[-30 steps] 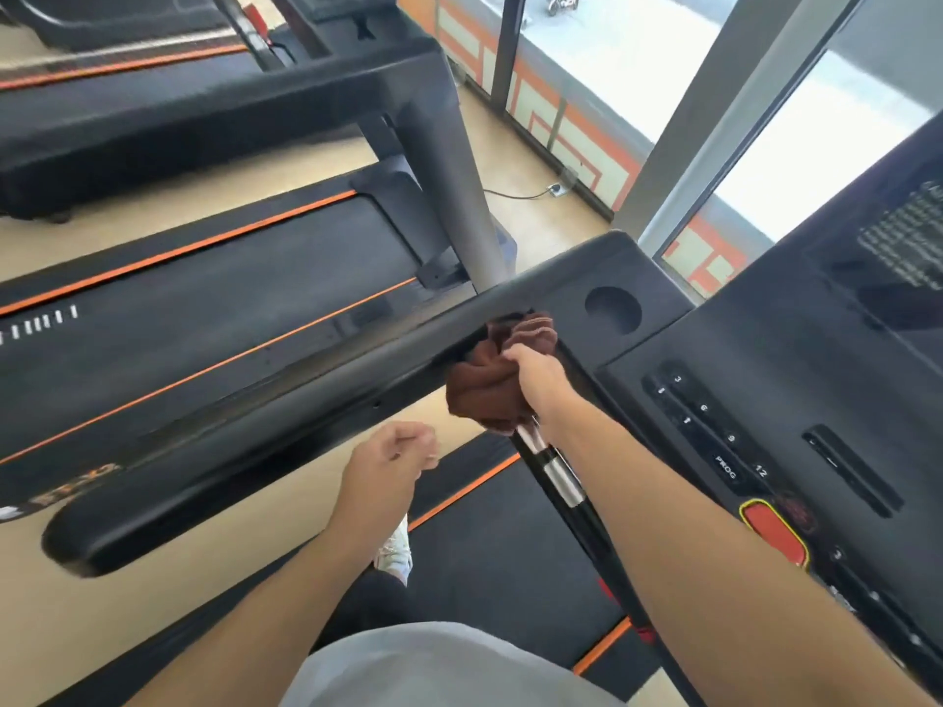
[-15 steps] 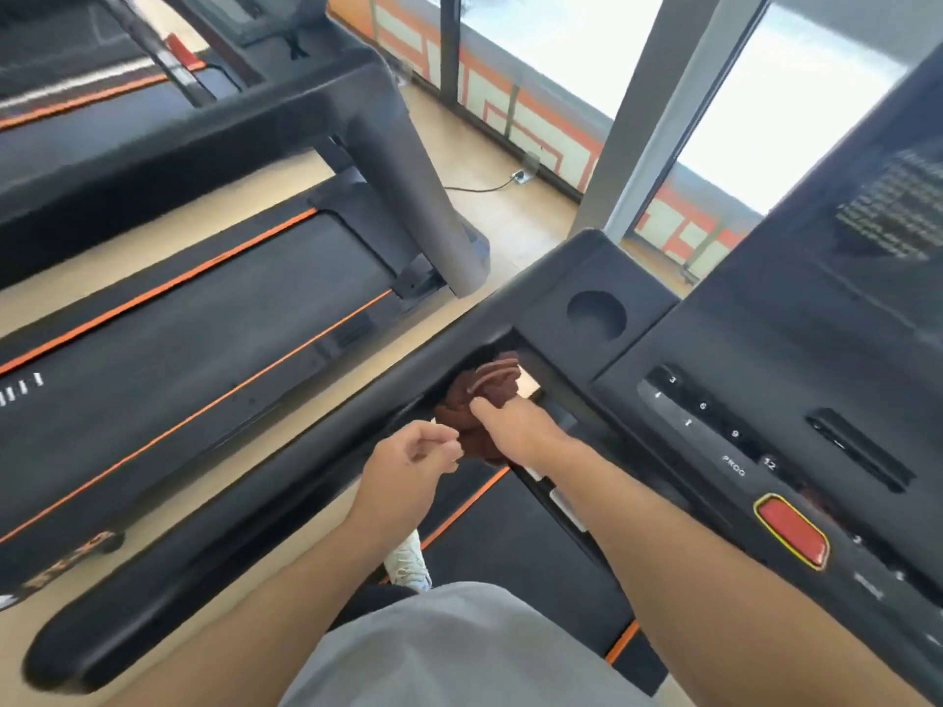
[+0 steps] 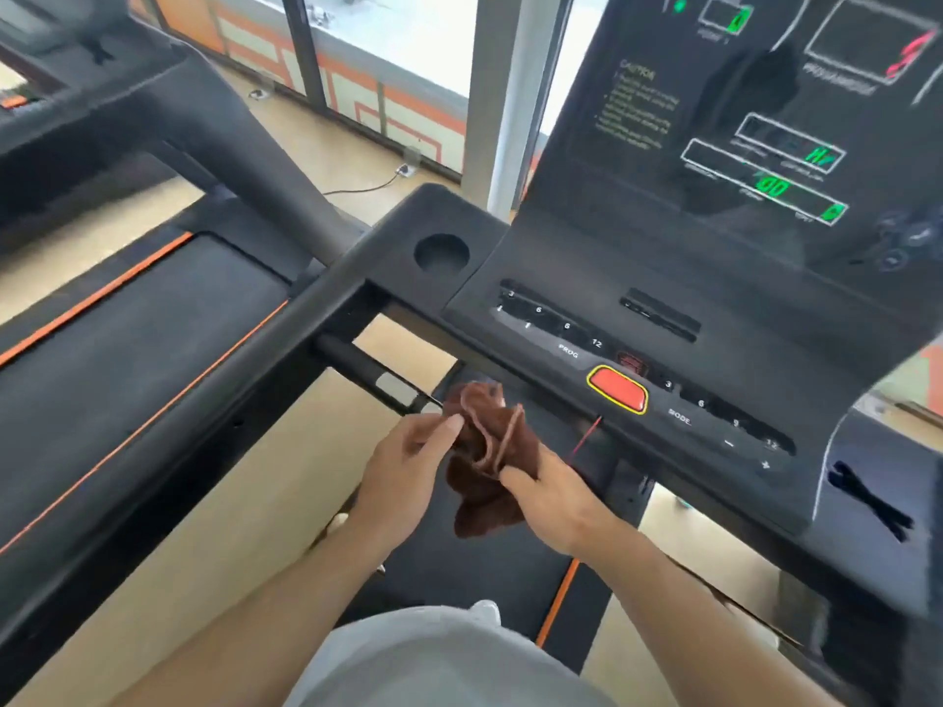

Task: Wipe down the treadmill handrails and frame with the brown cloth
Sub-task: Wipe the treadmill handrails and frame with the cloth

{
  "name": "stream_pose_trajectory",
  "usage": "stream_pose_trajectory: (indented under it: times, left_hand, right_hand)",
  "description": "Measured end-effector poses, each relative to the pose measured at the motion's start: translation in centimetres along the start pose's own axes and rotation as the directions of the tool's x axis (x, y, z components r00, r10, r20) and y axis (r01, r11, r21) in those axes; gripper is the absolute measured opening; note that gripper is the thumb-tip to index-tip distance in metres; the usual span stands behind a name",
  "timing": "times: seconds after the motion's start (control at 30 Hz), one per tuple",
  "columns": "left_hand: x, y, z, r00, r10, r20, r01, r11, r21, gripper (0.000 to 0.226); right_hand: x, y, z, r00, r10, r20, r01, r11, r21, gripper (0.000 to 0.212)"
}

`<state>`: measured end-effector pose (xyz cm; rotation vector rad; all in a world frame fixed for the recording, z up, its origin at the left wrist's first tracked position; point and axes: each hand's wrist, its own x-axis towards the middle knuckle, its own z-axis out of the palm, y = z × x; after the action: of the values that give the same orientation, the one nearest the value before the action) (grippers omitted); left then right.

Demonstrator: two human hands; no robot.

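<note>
Crumpled brown terry cloth (image 3: 490, 461) was held in air below near edge of black treadmill console (image 3: 638, 318), above belt. Right hand (image 3: 553, 494) gripped cloth from lower right, fingers curled round it; left hand (image 3: 408, 464) pinched cloth's left side. Console print read "PROG", "MODE", "CAUTION"; red oval stop button (image 3: 617, 389) beside cloth.
</note>
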<state>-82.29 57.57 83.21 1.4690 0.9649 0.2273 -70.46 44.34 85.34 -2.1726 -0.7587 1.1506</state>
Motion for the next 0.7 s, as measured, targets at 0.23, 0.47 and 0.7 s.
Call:
stream_pose_trajectory:
  times: [0.23,0.47,0.7]
  left_hand:
    - [-4.2,0.4,8.3,0.891,0.128,0.436,-0.131,0.991,-0.022,0.021]
    - [-2.5,-6.0,12.0,0.831,0.313,0.46,-0.554,0.54,0.633,0.059]
    - [-2.1,-7.0,11.4,0.783,0.375,0.497,-0.618,0.38,0.688,0.066]
  right_hand:
    - [-11.3,4.0,-2.4,0.939,0.081,-0.335,0.083,0.891,0.447,0.039]
    - [-7.6,15.5,0.3,0.903,0.046,-0.428,-0.321,0.733,-0.6,0.092]
    - [-1.1,13.9,-0.6,0.949,-0.063,-0.309,-0.127,0.82,-0.558,0.061]
